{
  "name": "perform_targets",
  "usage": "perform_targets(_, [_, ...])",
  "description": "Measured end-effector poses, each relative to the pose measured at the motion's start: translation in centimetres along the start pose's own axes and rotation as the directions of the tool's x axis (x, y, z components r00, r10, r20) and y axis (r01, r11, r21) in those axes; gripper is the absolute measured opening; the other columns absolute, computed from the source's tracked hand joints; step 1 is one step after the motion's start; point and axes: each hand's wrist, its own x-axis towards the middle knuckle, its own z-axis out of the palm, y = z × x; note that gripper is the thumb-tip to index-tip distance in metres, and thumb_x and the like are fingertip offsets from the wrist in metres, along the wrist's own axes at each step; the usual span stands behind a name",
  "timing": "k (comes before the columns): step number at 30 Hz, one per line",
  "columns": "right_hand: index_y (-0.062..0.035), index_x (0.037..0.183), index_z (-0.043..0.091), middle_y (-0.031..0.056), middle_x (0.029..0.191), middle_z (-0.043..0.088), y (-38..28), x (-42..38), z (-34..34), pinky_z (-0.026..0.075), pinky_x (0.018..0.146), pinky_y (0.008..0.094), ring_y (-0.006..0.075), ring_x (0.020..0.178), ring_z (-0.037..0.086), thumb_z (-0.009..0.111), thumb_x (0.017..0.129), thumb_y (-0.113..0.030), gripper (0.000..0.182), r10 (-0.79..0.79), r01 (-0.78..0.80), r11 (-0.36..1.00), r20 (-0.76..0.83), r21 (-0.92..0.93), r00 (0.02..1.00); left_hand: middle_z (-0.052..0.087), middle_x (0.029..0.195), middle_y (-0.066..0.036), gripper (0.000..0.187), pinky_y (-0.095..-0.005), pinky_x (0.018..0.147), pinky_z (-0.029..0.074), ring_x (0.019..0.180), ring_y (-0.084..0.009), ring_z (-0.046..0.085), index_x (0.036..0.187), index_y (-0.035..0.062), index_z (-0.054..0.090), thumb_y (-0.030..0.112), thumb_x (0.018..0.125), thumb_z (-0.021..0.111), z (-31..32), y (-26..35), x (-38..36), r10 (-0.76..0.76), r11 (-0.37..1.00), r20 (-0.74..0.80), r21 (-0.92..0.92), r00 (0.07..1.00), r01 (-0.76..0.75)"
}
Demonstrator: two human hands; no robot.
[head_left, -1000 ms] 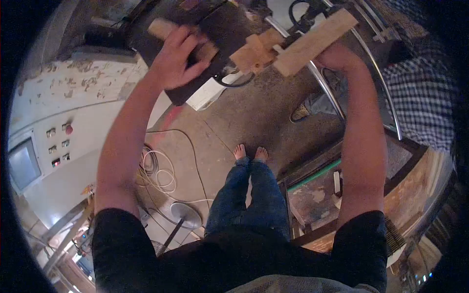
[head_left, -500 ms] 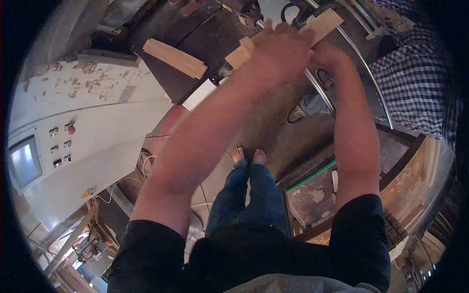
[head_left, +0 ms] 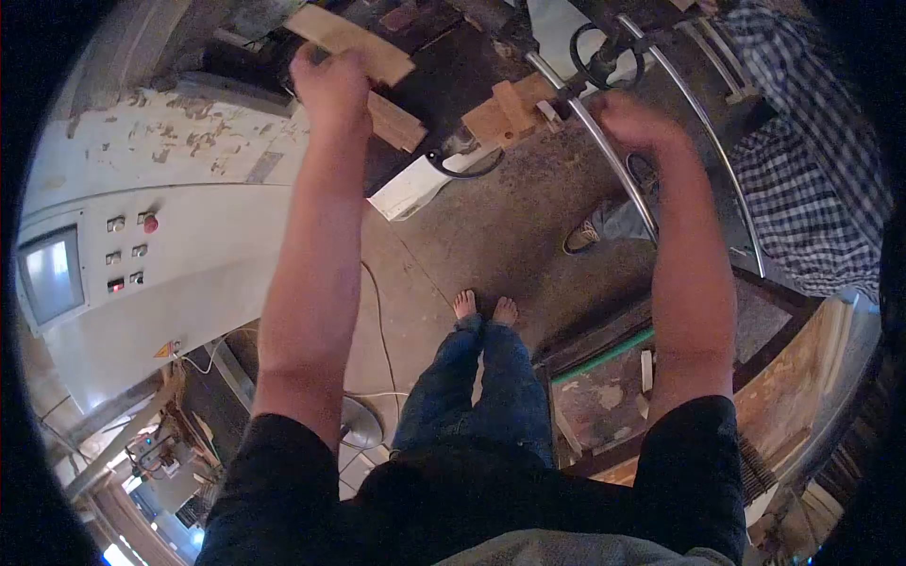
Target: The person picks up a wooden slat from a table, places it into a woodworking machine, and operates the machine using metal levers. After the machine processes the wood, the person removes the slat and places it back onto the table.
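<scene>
My left hand [head_left: 332, 87] is closed on the near edge of a flat wooden board [head_left: 354, 42] at the upper left. Beneath it, partly covered by the hand and board, another wooden board [head_left: 396, 123] lies on a dark machine table [head_left: 439, 90]. My right hand [head_left: 637, 123] is beside a curved metal rail [head_left: 604, 141], its fingers loosely apart with nothing seen in them. Left of that rail sits a wooden piece with a crosswise block [head_left: 512, 106]. A black handwheel [head_left: 604, 57] is just above my right hand.
A pale control cabinet [head_left: 189, 245] with a screen and buttons stands on the left. At the right is a person in a checked shirt [head_left: 802, 189], near a second metal rail [head_left: 703, 141]. A cable [head_left: 382, 321] lies on the floor near my feet.
My left hand has moved left from the rail area with the wooden board, now over the other board. My right hand has let go of the board and stays near the rail.
</scene>
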Motion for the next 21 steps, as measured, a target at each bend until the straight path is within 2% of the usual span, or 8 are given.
perform_targets(2, [0.0038, 0.092, 0.068, 0.0251, 0.090, 0.068, -0.2, -1.2, 0.0, 0.051, 0.078, 0.0480, 0.0381, 0.083, 0.067, 0.050, 0.090, -0.028, 0.037, -0.048, 0.048, 0.999, -0.031, 0.002, 0.998, 0.064, 0.110, -0.020, 0.051, -0.0367, 0.066, 0.058, 0.087, -0.0264, 0.068, 0.128, -0.0085, 0.049, -0.005, 0.079, 0.061, 0.8, -2.4, 4.0, 0.000, 0.944, -0.038, 0.331, 0.999, 0.013])
perform_targets(6, [0.0028, 0.089, 0.067, 0.0223, 0.084, 0.067, 1.9, -1.9, 0.2, 0.050, 0.073, 0.0477, 0.0350, 0.078, 0.067, 0.051, 0.092, -0.027, 0.034, -0.151, 0.149, 0.988, -0.045, -0.034, 0.988, 0.064, 0.115, -0.023, 0.042, -0.0424, 0.067, 0.059, 0.086, -0.0308, 0.069, 0.120, -0.0064, 0.060, 0.007, 0.081, 0.066, 4.8, -2.5, 4.5, -0.099, 0.981, 0.050, 0.170, 0.994, 0.090])
perform_targets(7, [0.0028, 0.089, 0.067, 0.0223, 0.084, 0.067, 1.9, -1.9, 0.1, 0.050, 0.073, 0.0477, 0.0350, 0.078, 0.067, 0.051, 0.092, -0.027, 0.034, -0.152, 0.151, 0.988, -0.045, -0.039, 0.987, 0.064, 0.118, -0.022, 0.040, -0.0468, 0.074, 0.056, 0.092, -0.0332, 0.068, 0.117, -0.0053, 0.063, 0.017, 0.084, 0.064, 4.9, -3.6, 5.9, -0.038, 0.845, 0.099, 0.535, 0.994, -0.021])
perform_targets(9, [0.0030, 0.084, 0.065, 0.0192, 0.076, 0.065, 1.7, -2.6, -0.2, 0.050, 0.068, 0.0446, 0.0315, 0.071, 0.065, 0.055, 0.094, -0.033, 0.039, -0.328, 0.325, 0.938, -0.003, -0.117, 0.945, 0.063, 0.121, -0.022, 0.041, -0.0512, 0.081, 0.054, 0.098, -0.0357, 0.066, 0.113, -0.0042, 0.066, 0.027, 0.087, 0.062, 6.3, -5.4, 9.3, -0.011, 0.569, 0.163, 0.812, 0.987, -0.128])
perform_targets(11, [0.0028, 0.082, 0.064, 0.0180, 0.074, 0.064, -1.1, -4.3, -1.4, 0.050, 0.066, 0.0434, 0.0306, 0.068, 0.064, 0.056, 0.094, -0.038, 0.044, -0.173, 0.177, 0.981, 0.053, -0.083, 0.983, 0.063, 0.116, -0.018, 0.053, -0.0495, 0.090, 0.049, 0.105, -0.0327, 0.062, 0.126, 0.0023, 0.057, 0.048, 0.101, 0.048, 8.1, -7.0, 12.2, -0.175, 0.248, 0.279, 0.941, 0.944, -0.232])
perform_targets(16, [-0.0037, 0.100, 0.069, 0.0030, 0.065, 0.055, -0.1, -3.8, -0.7, 0.040, 0.053, 0.0323, 0.0133, 0.057, 0.049, 0.063, 0.093, -0.040, 0.038, -0.038, 0.027, 0.997, 0.144, 0.077, 0.989, 0.068, 0.082, -0.013, 0.032, -0.0385, 0.072, 0.054, 0.079, -0.0291, 0.065, 0.100, 0.0014, 0.067, 0.032, 0.099, 0.057, 10.3, -1.8, 6.4, -0.312, 0.694, -0.018, 0.679, 0.950, 0.241])
perform_targets(18, [-0.0039, 0.101, 0.069, 0.0039, 0.066, 0.057, -0.6, -3.9, -0.9, 0.041, 0.056, 0.0327, 0.0141, 0.059, 0.051, 0.066, 0.091, -0.041, 0.039, -0.048, 0.033, 0.996, 0.180, 0.087, 0.983, 0.069, 0.094, -0.017, 0.026, -0.0400, 0.074, 0.054, 0.090, -0.0292, 0.066, 0.104, -0.0008, 0.065, 0.024, 0.098, 0.059, 9.8, -3.3, 7.3, -0.332, 0.931, 0.065, 0.180, 0.941, 0.316])
perform_targets(21, [-0.0042, 0.104, 0.070, 0.0036, 0.068, 0.059, -2.8, -5.2, -1.5, 0.043, 0.060, 0.0347, 0.0150, 0.061, 0.052, 0.068, 0.090, -0.040, 0.039, -0.011, 0.009, 1.000, 0.101, 0.022, 0.995, 0.068, 0.107, -0.019, 0.030, -0.0451, 0.080, 0.053, 0.098, -0.0296, 0.065, 0.112, -0.0014, 0.064, 0.025, 0.098, 0.057, 9.3, -3.6, 5.3, -0.174, 0.778, 0.146, 0.626, 0.974, 0.045])
